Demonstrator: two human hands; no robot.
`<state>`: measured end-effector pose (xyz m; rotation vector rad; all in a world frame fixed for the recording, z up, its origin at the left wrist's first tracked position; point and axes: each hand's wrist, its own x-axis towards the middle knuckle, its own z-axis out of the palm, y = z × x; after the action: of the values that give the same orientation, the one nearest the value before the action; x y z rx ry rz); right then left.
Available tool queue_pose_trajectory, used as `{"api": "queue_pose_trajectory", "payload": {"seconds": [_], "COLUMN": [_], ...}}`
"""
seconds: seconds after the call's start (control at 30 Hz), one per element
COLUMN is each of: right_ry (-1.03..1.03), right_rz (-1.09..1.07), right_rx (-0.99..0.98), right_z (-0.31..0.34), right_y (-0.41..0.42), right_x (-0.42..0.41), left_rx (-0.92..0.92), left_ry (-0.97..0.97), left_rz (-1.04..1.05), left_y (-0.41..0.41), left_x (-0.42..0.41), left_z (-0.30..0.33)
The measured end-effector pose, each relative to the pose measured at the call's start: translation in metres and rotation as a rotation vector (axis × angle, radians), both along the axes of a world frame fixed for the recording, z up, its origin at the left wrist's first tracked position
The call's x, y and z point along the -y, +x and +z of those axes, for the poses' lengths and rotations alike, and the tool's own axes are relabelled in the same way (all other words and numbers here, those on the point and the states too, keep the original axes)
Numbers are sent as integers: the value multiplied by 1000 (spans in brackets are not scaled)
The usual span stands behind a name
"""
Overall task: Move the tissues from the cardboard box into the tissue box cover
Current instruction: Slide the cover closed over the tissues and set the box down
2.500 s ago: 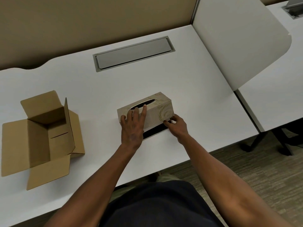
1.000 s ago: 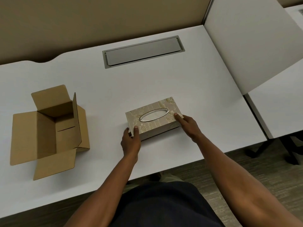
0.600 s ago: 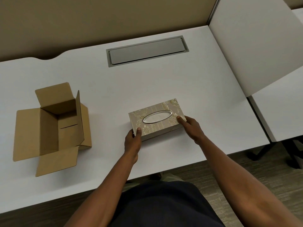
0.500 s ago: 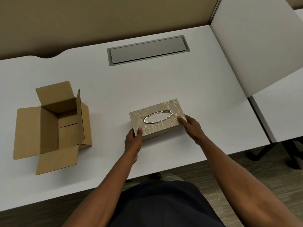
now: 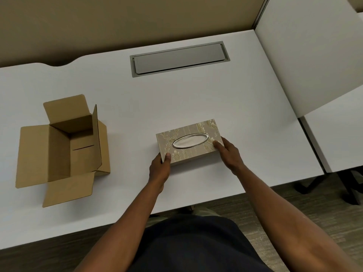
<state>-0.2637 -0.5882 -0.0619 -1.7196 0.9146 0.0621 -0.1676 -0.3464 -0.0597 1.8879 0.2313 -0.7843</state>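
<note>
The beige tissue box cover (image 5: 206,132) with a gold floral pattern stands upright on the white desk (image 5: 196,95), its silver oval slot facing up. White tissue shows through the slot. My left hand (image 5: 159,169) grips its near-left corner, thumb on top. My right hand (image 5: 228,152) holds the near-right corner, thumb on top. The brown cardboard box (image 5: 59,152) lies at the left with all flaps spread, and its inside looks empty.
A grey cable hatch (image 5: 179,58) is set into the desk at the back. A white divider panel (image 5: 310,55) rises along the right side. The desk's front edge runs just below my hands, with dark carpet beyond.
2.5 s ago the cover lay tipped on its side with its dark underside showing. It now stands upright with the slot on top, and both hands have shifted to its near corners.
</note>
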Motion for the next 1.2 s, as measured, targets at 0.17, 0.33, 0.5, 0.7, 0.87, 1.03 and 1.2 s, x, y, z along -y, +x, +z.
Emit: {"api": "queue_pose_trajectory", "payload": {"seconds": [0.17,0.33,0.5,0.7,0.87,1.03,1.2], "right_ry": [-43,-54,-49,-20,-14,-53,-127], "right_rz": [-42,-59,-40,-19,0,-24,-10], "right_rx": [-13,-9,-8,-5,-4,37,9], "right_z": [-5,-7,-7,-7,-5,1,-1], "right_y": [2,2,0,-1,-2,-2,-2], "right_x": [-8,-12,-13,-9,-7,-12,-12], "left_rx": [7,-12,-22,-8,-43,-48,-29], "left_ry": [11,26,12,-6,-32,-70,-62], "left_rz": [-28,-68,-79,-70,-67,-49,-61], "left_y": [17,28,29,25,25,25,16], "left_x": [0,1,0,1,-1,-3,-5], "left_z": [1,-1,-1,-1,-3,-2,-2]}}
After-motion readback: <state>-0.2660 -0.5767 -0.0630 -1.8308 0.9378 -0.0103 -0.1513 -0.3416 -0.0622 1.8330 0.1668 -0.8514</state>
